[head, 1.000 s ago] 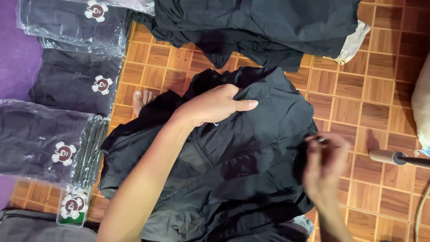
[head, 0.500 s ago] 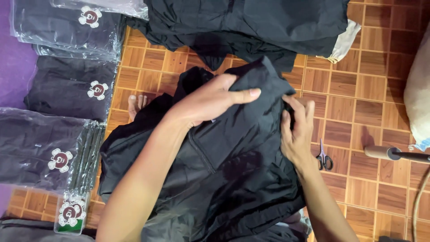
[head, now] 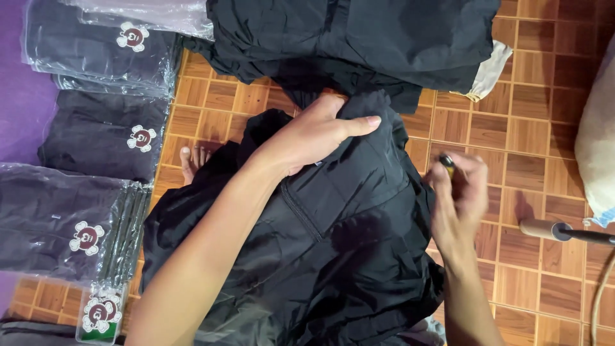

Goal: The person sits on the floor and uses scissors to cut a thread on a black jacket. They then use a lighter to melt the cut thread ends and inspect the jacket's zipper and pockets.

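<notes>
The left hand lies flat, fingers spread, pinning the upper part of a black jacket spread on the tiled floor at centre frame. At three o'clock the right hand has its grip closed on a small dark tool, too blurred to identify, just off the jacket's edge. This looks like a trimming or finishing step; the next move likely calls for keeping the cloth taut and bringing the tool to the spot. Bagged shirts stack at nine to eleven o'clock, a dark pile at twelve touches the jacket, and a handle lies near three.
</notes>
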